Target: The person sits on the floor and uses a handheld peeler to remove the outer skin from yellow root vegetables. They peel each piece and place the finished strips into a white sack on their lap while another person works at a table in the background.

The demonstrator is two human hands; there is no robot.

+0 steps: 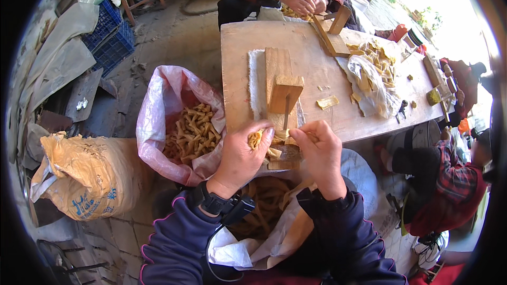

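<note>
My left hand (243,154) is closed around a bunch of pale yellow strips (255,139), over the near end of a wooden jig (286,91) with an upright block. Between my two hands a strip stretches across the jig, and my right hand (321,146) pinches its right end. A thin metal rod or blade (286,109) stands beside the block, just beyond my fingers. What the strips are made of I cannot tell for certain. Below my wrists an open sack (277,251) holds long brownish strips (259,209). A single flat piece (327,102) lies on the wooden table (241,43).
A pink woven sack (156,118) of short knotted pieces (194,132) stands left of the table, beside a full paper sack (99,178). Across the table a co-worker's hands (303,2) are near another jig (334,41). A plastic bag (370,83) and loose strips lie at right.
</note>
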